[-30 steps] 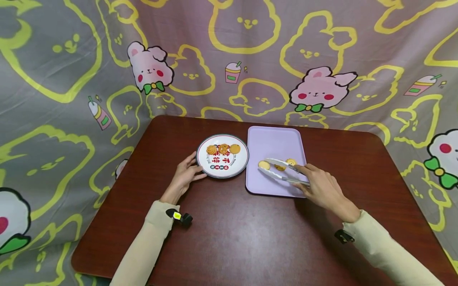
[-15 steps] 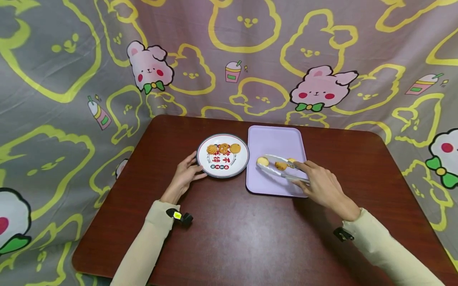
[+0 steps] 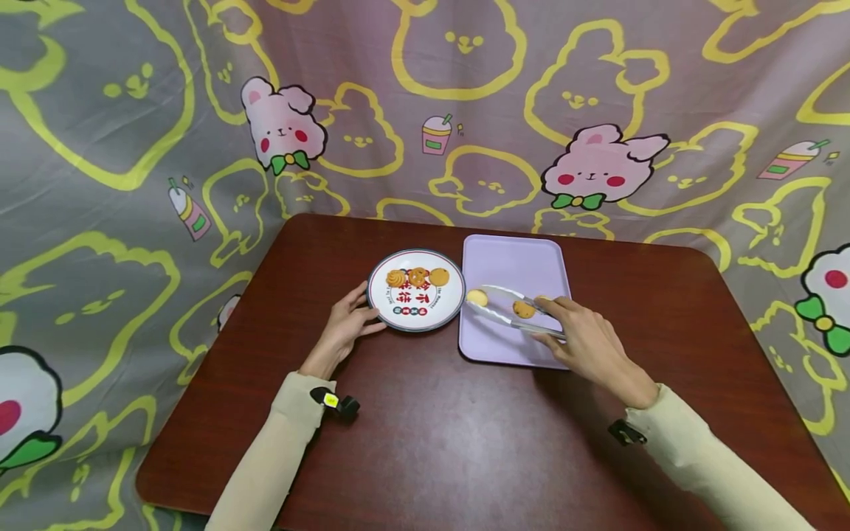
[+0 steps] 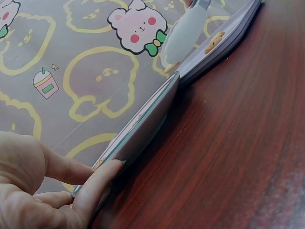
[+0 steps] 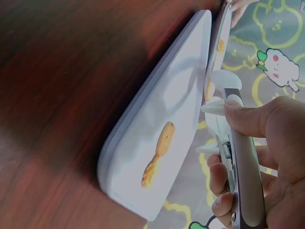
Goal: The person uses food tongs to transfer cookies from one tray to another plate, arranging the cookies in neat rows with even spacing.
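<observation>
My left hand (image 3: 347,321) pinches the left rim of a round white plate (image 3: 448,306) with red lettering, thumb over the edge in the left wrist view. Three cookies lie on it: a swirl cookie (image 3: 395,278), a pretzel-shaped one (image 3: 417,276) and a round one (image 3: 439,276). My right hand (image 3: 587,343) grips a pair of tongs (image 3: 531,328). Between the tong tips is a pale round cookie (image 3: 477,297), over the left edge of the lilac tray (image 3: 511,258). A chocolate chip cookie (image 3: 524,309) stays on the tray; a swirl cookie (image 5: 149,172) beside it is mostly hidden by my right hand in the head view.
Plate and tray stand side by side, edges nearly meeting, on a dark red-brown wooden table (image 3: 425,428). A printed curtain (image 3: 372,59) hangs behind the table and along its sides.
The tongs have moved left with the pale cookie between their tips, from the tray's middle to its left edge. My left hand and the plate have stayed in place.
</observation>
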A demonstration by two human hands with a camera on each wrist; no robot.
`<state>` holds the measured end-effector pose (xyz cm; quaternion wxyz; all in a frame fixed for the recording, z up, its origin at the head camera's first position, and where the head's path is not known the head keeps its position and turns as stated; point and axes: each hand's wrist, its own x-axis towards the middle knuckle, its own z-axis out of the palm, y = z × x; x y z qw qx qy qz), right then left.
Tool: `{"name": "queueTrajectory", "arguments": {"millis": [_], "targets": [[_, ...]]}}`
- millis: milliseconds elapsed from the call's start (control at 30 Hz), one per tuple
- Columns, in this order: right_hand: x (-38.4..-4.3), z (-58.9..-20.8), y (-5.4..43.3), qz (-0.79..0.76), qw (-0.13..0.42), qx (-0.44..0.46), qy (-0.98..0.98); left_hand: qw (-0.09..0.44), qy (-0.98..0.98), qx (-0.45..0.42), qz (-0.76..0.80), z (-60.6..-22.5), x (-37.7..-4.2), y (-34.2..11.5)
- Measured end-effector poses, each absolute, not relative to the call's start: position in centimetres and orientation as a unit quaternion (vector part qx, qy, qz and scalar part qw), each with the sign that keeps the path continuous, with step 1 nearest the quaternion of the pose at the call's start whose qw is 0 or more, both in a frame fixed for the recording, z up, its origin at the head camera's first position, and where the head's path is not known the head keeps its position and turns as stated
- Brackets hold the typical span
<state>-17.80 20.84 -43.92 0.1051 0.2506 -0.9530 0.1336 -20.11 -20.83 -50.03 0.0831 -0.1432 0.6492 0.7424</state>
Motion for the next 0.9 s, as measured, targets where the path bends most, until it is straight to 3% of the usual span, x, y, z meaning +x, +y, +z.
{"name": "queueTrajectory", "arguments": {"millis": [633, 900], "targets": [[-19.5, -44.8, 15.5, 0.153, 0.130, 0.324, -0.925, 0.089, 0.653, -0.131, 0.740, -50.1, -20.0, -21.0], [-19.9, -45.0, 13.7, 0.182, 0.098, 0.325, -0.923, 0.092, 0.657, -0.138, 0.735, -50.0, -19.9, -21.0]]}}
